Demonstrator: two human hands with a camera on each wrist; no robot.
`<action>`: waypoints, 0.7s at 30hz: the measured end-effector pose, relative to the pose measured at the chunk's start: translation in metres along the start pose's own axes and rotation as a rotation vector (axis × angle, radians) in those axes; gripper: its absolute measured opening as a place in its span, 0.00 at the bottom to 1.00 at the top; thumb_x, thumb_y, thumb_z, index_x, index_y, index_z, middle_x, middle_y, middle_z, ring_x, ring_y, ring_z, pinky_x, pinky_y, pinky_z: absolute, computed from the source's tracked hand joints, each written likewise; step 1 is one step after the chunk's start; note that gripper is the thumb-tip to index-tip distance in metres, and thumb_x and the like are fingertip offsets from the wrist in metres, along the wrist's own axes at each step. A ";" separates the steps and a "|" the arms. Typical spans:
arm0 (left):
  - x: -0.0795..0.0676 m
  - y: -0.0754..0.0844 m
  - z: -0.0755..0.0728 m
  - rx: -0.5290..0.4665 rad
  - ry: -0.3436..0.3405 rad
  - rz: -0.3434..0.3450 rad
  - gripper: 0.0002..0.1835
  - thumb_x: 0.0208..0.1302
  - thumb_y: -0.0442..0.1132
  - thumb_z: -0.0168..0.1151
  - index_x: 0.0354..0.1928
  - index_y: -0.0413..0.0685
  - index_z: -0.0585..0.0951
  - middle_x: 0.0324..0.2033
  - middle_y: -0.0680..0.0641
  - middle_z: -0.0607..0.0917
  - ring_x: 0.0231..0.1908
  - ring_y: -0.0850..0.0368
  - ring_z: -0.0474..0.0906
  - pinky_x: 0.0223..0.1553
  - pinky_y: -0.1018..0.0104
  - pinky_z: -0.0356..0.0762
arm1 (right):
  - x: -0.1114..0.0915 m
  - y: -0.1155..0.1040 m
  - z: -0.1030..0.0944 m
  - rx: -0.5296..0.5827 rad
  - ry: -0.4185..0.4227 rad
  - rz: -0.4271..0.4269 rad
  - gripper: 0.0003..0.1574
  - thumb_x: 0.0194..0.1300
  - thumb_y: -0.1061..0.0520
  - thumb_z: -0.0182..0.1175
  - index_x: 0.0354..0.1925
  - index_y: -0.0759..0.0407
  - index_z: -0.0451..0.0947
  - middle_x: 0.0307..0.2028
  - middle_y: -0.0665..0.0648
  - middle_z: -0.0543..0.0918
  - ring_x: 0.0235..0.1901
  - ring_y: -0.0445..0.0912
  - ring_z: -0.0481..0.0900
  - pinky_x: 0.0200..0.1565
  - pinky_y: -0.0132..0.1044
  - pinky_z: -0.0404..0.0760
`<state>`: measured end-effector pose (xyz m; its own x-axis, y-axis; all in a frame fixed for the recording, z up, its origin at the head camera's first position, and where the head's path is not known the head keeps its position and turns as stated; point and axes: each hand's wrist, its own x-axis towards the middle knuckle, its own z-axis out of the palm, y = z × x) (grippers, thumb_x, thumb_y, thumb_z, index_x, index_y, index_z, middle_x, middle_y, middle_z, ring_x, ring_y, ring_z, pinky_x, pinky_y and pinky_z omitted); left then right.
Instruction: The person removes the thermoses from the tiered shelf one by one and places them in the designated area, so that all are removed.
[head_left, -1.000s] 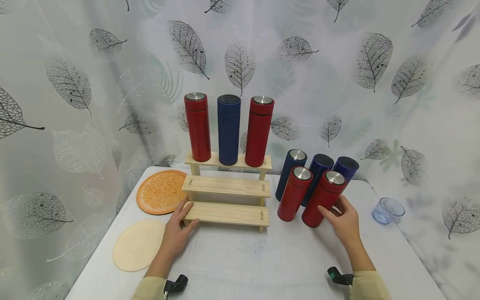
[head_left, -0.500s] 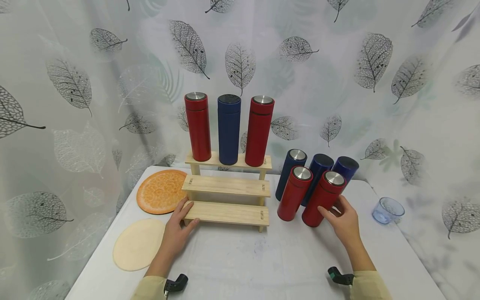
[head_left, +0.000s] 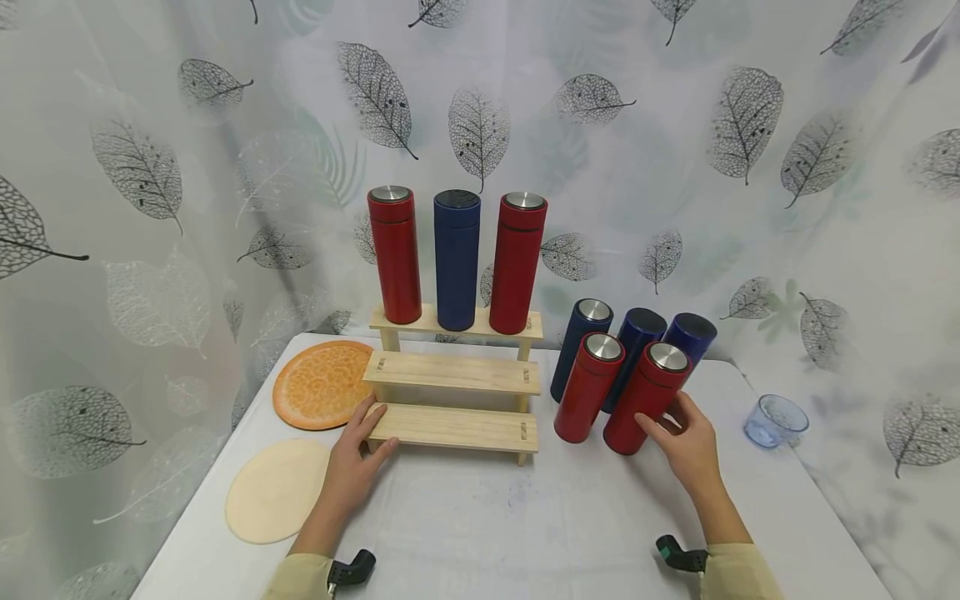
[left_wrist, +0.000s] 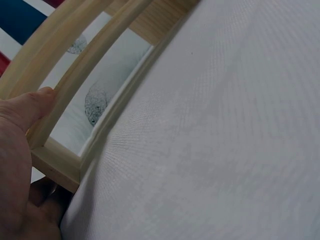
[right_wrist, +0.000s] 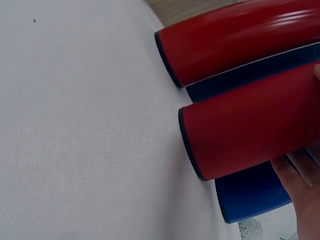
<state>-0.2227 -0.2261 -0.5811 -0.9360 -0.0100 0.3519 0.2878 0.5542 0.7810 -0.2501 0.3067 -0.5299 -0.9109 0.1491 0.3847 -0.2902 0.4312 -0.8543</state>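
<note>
My left hand [head_left: 357,458] grips the left end of the lowest step of a three-tier wooden display stand [head_left: 450,371]. In the left wrist view its thumb [left_wrist: 37,102] lies on the step's front edge and its other fingers are partly hidden behind the end leg. My right hand [head_left: 686,437] holds an upright red thermos [head_left: 647,400] with a silver-topped lid, thumb in front and fingers round the far side. Another red thermos [head_left: 588,392] stands just left of it. Up on the top step are two red thermoses [head_left: 395,258] [head_left: 519,267] with a blue thermos [head_left: 457,262] between them.
Three blue thermoses [head_left: 576,354] [head_left: 636,333] [head_left: 693,333] stand behind the red pair on the right. At the left lie an orange round mat [head_left: 322,383] and a cream disc [head_left: 273,492]. A small blue glass cup [head_left: 776,421] sits near the table's right edge. A leaf-print curtain [head_left: 637,167] hangs behind.
</note>
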 end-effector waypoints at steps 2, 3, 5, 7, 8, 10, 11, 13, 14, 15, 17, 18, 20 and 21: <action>0.000 0.000 0.000 0.001 -0.001 -0.004 0.37 0.74 0.47 0.73 0.79 0.42 0.73 0.84 0.43 0.60 0.82 0.37 0.55 0.71 0.44 0.68 | 0.000 0.000 -0.001 -0.003 -0.004 -0.002 0.41 0.69 0.61 0.76 0.75 0.62 0.72 0.59 0.45 0.82 0.56 0.29 0.79 0.57 0.25 0.80; 0.000 0.000 0.000 0.000 -0.002 -0.007 0.37 0.74 0.47 0.73 0.79 0.42 0.73 0.84 0.44 0.60 0.82 0.37 0.55 0.71 0.44 0.68 | 0.001 0.001 -0.001 -0.005 -0.005 -0.003 0.41 0.69 0.61 0.76 0.75 0.62 0.72 0.59 0.45 0.82 0.56 0.29 0.79 0.57 0.25 0.80; 0.000 0.000 0.000 0.000 -0.004 -0.011 0.37 0.74 0.47 0.73 0.79 0.42 0.73 0.84 0.44 0.59 0.82 0.37 0.55 0.71 0.45 0.68 | 0.001 0.001 -0.001 -0.009 -0.006 -0.001 0.41 0.69 0.61 0.76 0.75 0.62 0.72 0.59 0.45 0.82 0.56 0.29 0.79 0.57 0.25 0.80; 0.000 0.000 0.000 -0.002 -0.006 -0.013 0.37 0.75 0.47 0.73 0.79 0.43 0.73 0.84 0.44 0.59 0.82 0.37 0.55 0.71 0.45 0.68 | 0.001 0.002 -0.001 -0.011 -0.007 0.001 0.41 0.69 0.61 0.76 0.75 0.62 0.72 0.59 0.45 0.82 0.56 0.29 0.79 0.57 0.25 0.80; 0.000 0.000 0.000 -0.002 -0.007 -0.014 0.36 0.75 0.47 0.73 0.79 0.43 0.73 0.84 0.44 0.59 0.82 0.37 0.55 0.71 0.45 0.68 | 0.000 0.002 -0.001 -0.010 -0.007 0.003 0.41 0.69 0.61 0.76 0.75 0.62 0.72 0.59 0.45 0.82 0.56 0.29 0.79 0.57 0.25 0.80; 0.000 0.000 0.001 0.000 -0.007 -0.013 0.36 0.75 0.47 0.73 0.79 0.43 0.73 0.84 0.44 0.59 0.82 0.37 0.55 0.71 0.45 0.68 | 0.000 0.002 -0.001 -0.014 -0.007 0.003 0.41 0.69 0.61 0.76 0.75 0.62 0.73 0.59 0.45 0.82 0.57 0.29 0.79 0.57 0.25 0.80; 0.000 0.000 0.001 0.000 -0.008 -0.013 0.36 0.75 0.47 0.73 0.79 0.43 0.73 0.84 0.44 0.59 0.82 0.37 0.55 0.71 0.45 0.68 | 0.000 0.002 -0.002 -0.017 -0.007 0.002 0.41 0.69 0.61 0.76 0.75 0.62 0.72 0.59 0.45 0.82 0.57 0.29 0.78 0.57 0.25 0.80; 0.000 -0.001 0.001 -0.002 -0.008 -0.016 0.37 0.75 0.47 0.73 0.79 0.43 0.73 0.84 0.44 0.59 0.82 0.38 0.55 0.71 0.45 0.68 | -0.001 0.002 -0.002 -0.020 -0.005 -0.001 0.41 0.69 0.61 0.76 0.75 0.62 0.72 0.60 0.45 0.82 0.57 0.29 0.78 0.58 0.25 0.80; 0.000 -0.001 0.001 -0.002 -0.008 -0.017 0.37 0.75 0.48 0.73 0.79 0.43 0.73 0.85 0.45 0.59 0.82 0.38 0.55 0.71 0.44 0.68 | -0.001 0.001 -0.002 -0.022 -0.003 -0.003 0.42 0.69 0.61 0.76 0.75 0.62 0.72 0.60 0.45 0.82 0.57 0.29 0.78 0.58 0.25 0.80; 0.000 -0.001 0.001 -0.001 -0.008 -0.019 0.37 0.75 0.48 0.73 0.79 0.43 0.73 0.85 0.44 0.59 0.82 0.37 0.55 0.72 0.44 0.68 | -0.001 0.001 -0.003 -0.026 -0.001 -0.006 0.42 0.69 0.61 0.76 0.76 0.62 0.72 0.60 0.46 0.82 0.57 0.29 0.78 0.58 0.24 0.79; 0.000 -0.001 0.001 -0.004 -0.009 -0.025 0.37 0.75 0.49 0.73 0.79 0.43 0.73 0.85 0.44 0.59 0.82 0.37 0.55 0.72 0.43 0.68 | -0.002 -0.002 -0.004 -0.027 0.004 -0.009 0.43 0.69 0.61 0.77 0.76 0.61 0.72 0.62 0.50 0.82 0.57 0.29 0.78 0.58 0.24 0.79; 0.000 -0.001 0.001 -0.005 -0.010 -0.028 0.37 0.75 0.49 0.73 0.79 0.43 0.73 0.85 0.44 0.59 0.82 0.37 0.55 0.72 0.42 0.68 | -0.002 -0.003 -0.004 -0.028 0.006 -0.010 0.43 0.68 0.61 0.77 0.77 0.61 0.71 0.63 0.53 0.82 0.57 0.29 0.78 0.58 0.24 0.79; 0.000 -0.001 0.001 -0.007 -0.013 -0.031 0.37 0.75 0.49 0.73 0.79 0.43 0.73 0.85 0.44 0.58 0.82 0.36 0.55 0.72 0.42 0.68 | -0.003 -0.005 -0.006 -0.038 0.010 -0.009 0.44 0.69 0.61 0.77 0.77 0.61 0.71 0.65 0.58 0.81 0.57 0.29 0.78 0.58 0.23 0.78; 0.000 -0.001 0.001 -0.009 -0.014 -0.033 0.37 0.75 0.48 0.73 0.79 0.43 0.73 0.85 0.44 0.58 0.81 0.36 0.55 0.72 0.41 0.68 | -0.005 -0.006 -0.006 -0.038 0.012 -0.006 0.45 0.69 0.60 0.77 0.78 0.60 0.71 0.66 0.60 0.81 0.57 0.29 0.78 0.59 0.24 0.78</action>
<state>-0.2230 -0.2257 -0.5827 -0.9476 -0.0164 0.3191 0.2587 0.5466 0.7964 -0.2423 0.3087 -0.5240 -0.9056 0.1572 0.3940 -0.2840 0.4655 -0.8383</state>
